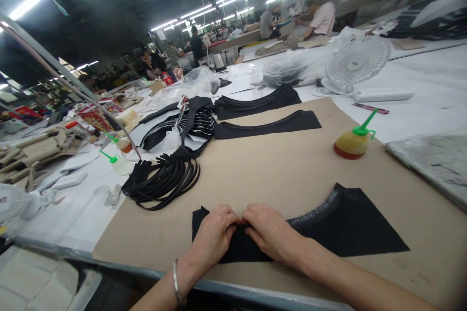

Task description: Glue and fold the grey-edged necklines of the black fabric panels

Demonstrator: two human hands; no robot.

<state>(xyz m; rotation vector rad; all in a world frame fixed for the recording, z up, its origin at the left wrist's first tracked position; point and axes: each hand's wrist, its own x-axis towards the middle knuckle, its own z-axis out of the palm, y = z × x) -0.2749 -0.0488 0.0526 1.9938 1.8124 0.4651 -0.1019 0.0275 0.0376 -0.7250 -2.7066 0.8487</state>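
A black curved fabric piece (350, 228) lies flat on brown paper (277, 165) near the table's front edge. My left hand (213, 235) and my right hand (272, 233) rest side by side on its left part. Both hands have their fingers curled down and pressed onto the cloth, pinching its upper edge where they meet. A bracelet is on my left wrist.
A bundle of black strips (164, 182) lies left of the hands. Stacked black pieces (266, 126) sit farther back. A yellow glue bottle with green nozzle (353, 141) stands at right, a white fan (355, 65) behind it. Other people work at distant tables.
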